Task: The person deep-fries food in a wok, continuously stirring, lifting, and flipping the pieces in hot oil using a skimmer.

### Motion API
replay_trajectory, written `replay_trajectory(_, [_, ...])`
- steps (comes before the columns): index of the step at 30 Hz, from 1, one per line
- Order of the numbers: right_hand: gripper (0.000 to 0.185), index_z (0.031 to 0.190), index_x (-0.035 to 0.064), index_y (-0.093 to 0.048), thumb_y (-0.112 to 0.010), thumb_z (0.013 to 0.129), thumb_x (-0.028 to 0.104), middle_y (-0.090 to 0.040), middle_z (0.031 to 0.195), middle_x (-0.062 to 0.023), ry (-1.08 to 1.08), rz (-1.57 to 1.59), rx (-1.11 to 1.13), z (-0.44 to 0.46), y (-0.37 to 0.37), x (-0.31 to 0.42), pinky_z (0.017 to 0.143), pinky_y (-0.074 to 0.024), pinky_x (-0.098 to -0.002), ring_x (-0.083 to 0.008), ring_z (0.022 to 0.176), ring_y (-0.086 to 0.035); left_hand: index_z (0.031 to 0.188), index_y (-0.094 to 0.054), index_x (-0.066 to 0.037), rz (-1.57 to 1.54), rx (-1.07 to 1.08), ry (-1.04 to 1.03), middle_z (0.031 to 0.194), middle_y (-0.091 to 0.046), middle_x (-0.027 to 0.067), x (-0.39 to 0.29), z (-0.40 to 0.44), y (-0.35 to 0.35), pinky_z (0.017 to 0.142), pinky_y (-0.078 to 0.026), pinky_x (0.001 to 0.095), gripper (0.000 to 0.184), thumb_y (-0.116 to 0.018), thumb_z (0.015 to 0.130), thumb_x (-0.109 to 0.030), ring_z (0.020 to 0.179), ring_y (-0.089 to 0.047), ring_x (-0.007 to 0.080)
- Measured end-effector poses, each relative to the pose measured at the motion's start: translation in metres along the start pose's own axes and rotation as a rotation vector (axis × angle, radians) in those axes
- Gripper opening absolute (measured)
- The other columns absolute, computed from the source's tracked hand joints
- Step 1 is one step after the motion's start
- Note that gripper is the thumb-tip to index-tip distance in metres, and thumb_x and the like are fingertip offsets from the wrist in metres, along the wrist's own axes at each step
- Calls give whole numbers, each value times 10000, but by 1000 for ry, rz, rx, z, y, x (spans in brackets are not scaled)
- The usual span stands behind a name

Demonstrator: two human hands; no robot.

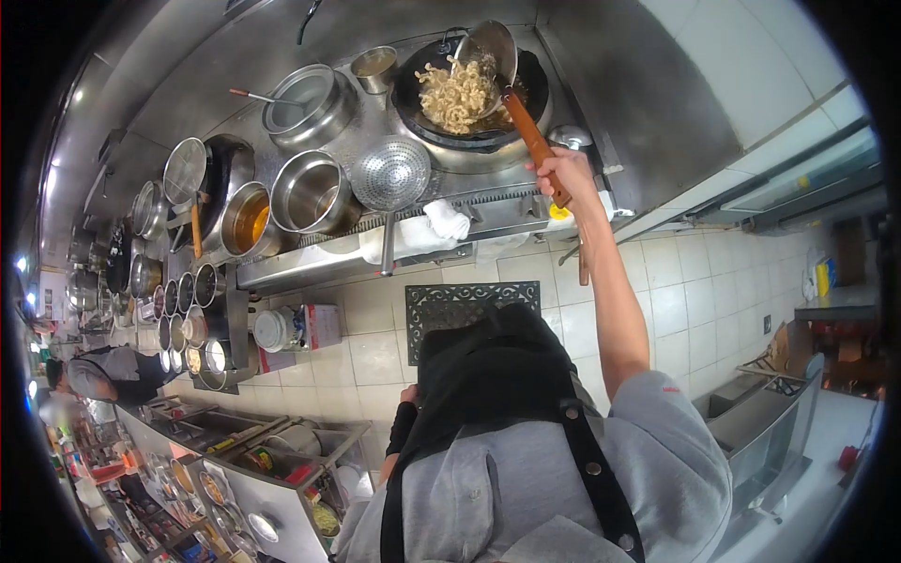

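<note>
My right hand point(566, 175) is closed round the wooden handle point(533, 141) of a strainer point(492, 52). The strainer is tilted over a black wok point(413, 105) of dark liquid. Pale, curled pieces of food point(455, 96) lie at the strainer's mouth and in the wok. My left hand point(409, 395) hangs low beside the black apron point(488, 366); only part of it shows, and its fingers are too hidden to read. A perforated ladle point(391, 174) rests on the stove left of the wok.
Metal pots point(311, 192) and a pot of orange liquid point(246, 221) stand along the stove point(357, 225). A white cloth point(447, 221) lies on its front edge. A black mat point(474, 293) is on the floor. Another person point(108, 372) stands far left.
</note>
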State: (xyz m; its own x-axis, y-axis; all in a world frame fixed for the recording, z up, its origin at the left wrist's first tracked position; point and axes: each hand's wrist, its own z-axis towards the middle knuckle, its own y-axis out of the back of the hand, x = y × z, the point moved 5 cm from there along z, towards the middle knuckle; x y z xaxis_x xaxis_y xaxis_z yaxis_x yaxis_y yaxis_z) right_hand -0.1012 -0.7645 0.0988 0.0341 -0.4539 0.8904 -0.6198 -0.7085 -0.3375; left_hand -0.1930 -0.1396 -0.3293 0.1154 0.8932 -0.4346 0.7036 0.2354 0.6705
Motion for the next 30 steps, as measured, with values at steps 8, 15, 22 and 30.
replay_trajectory(8, [169,851,-101,-616,-533,705,-82,-509,547,-35,121,-258,-69,-11,-23,24,350,-298,-260,-94,384,-434,997,-696,-80,302,148,-150,904,-693,237,-4,46,-1,730,-533,502,331,-584,845,-352,853,-679,405])
replay_trajectory(15, [274,973,-106,-554,-505,703,-105,-598,738,-136,90,-13,-133,-3,-33,20,373,-324,-255,-109,430,-445,940,-738,-99,299,128,31,891,-701,225,2,38,26,736,-551,475,297,-530,866,-298,842,-696,374])
replay_trajectory(22, [122,806,-89,-564,-527,690,-89,-594,670,-123,184,-139,-302,-1,-27,36,352,-326,-289,-139,409,-469,1055,-723,-133,-45,191,199,1014,-689,239,37,21,31,817,-519,499,327,-552,864,-335,943,-668,413])
replay_trajectory(30, [70,719,-69,-586,-525,686,-70,-565,566,-121,195,-442,-306,30,10,30,336,-334,-300,-138,363,-455,983,-697,-141,363,107,-199,905,-696,146,28,20,36,709,-537,480,222,-598,822,-260,830,-680,372])
